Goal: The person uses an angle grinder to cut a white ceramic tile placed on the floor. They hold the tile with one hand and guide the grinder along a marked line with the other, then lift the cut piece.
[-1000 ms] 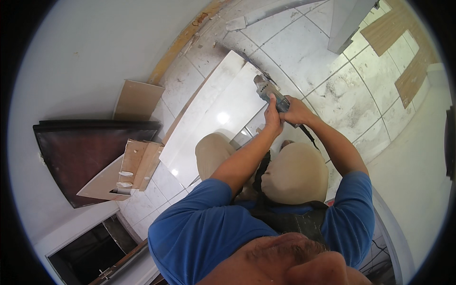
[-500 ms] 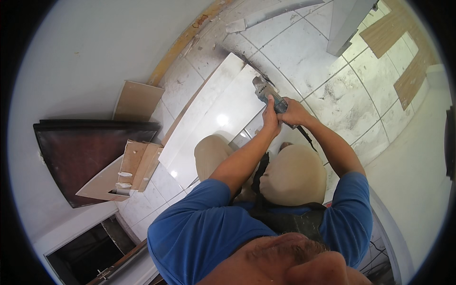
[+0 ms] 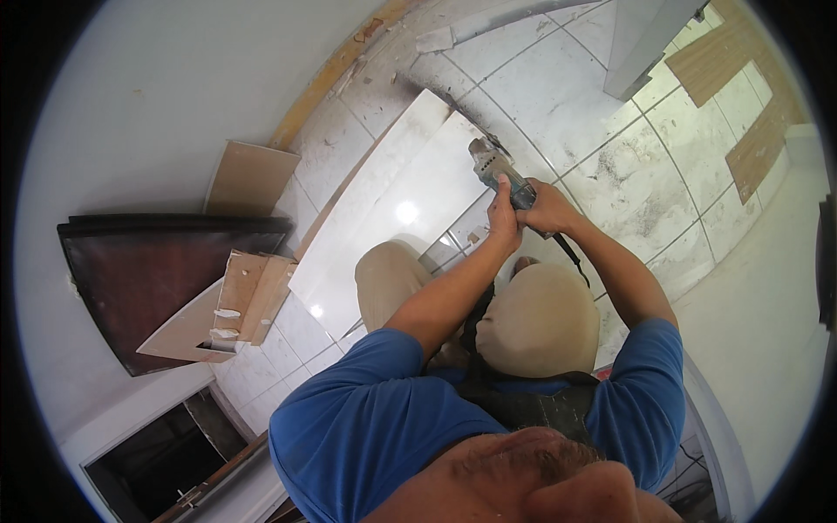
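Observation:
Both of my hands are closed around an angle grinder [image 3: 494, 166] with a teal body and a metal head. My left hand [image 3: 503, 212] wraps its near side, thumb along the body. My right hand [image 3: 551, 207] grips the rear, where a black cord [image 3: 572, 254] trails off. The grinder's head is over the far right end of a glossy white tile [image 3: 410, 192]; its disc is mostly hidden. Whether the disc touches the tile I cannot tell. A second white slab [image 3: 423, 106] lies along the tile's left side. My left knee is over the tile's near part.
Dark reddish-brown panels [image 3: 166, 288] lean by the left wall, with tan tile offcuts [image 3: 251, 179] and wooden pieces [image 3: 248, 288] beside them. Dark dust marks the white tiled floor [image 3: 628, 183]. A white post [image 3: 641, 52] stands far right, near wood-look planks [image 3: 719, 65].
The grinder and both hands have shifted slightly to the right along the tile's end. The view has moved a little; my grip is the same.

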Demonstrator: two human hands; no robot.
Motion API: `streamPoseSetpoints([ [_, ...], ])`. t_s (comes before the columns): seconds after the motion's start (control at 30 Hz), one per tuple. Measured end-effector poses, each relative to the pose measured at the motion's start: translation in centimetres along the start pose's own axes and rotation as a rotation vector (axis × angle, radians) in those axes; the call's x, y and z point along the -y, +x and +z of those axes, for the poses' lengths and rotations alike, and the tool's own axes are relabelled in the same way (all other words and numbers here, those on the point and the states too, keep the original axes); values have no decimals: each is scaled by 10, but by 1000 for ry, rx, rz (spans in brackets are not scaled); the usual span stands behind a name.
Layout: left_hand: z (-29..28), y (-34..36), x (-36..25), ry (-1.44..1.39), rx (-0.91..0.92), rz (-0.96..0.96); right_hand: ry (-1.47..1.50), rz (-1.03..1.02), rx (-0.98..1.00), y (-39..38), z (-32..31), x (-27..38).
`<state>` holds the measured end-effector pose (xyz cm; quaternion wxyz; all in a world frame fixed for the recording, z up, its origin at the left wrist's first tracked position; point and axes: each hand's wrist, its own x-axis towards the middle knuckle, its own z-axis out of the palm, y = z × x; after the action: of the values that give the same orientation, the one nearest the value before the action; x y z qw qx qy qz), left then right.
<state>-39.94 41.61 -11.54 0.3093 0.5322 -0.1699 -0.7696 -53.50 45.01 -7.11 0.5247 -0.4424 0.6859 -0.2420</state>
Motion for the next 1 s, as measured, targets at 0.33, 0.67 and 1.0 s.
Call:
streamPoseSetpoints([
  [0.33, 4, -11, 3, 10, -2, -15, 7, 21, 6, -12, -5, 6],
  [0.67, 8, -15, 10, -38, 11, 23, 19, 5, -3, -17, -4, -2],
  [1.0, 3, -7, 3, 19, 4, -12, -3, 28, 18, -8, -4, 1],
])
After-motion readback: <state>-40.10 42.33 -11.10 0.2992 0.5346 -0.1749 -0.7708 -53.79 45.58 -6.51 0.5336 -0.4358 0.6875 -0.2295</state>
